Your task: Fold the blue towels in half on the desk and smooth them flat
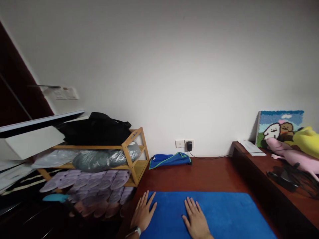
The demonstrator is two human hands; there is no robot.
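A blue cloth [229, 212] lies flat on the table [211, 177], the left hand [144, 211] spread near the table's left edge, the right hand [194, 216] resting flat on the cloth, fingers slightly parted.

Light is dim, brightest on the wall [206, 99] mid-frame, greying toward the upper corners. Deep shadow fills the lower left, where slippers [99, 181] blur; side edges stretch.

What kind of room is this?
Probably a room in someone's home, though I can't be sure. There's a wooden rack with rows of purple slippers low down, and a pink soft toy near a picture of cartoon animals.
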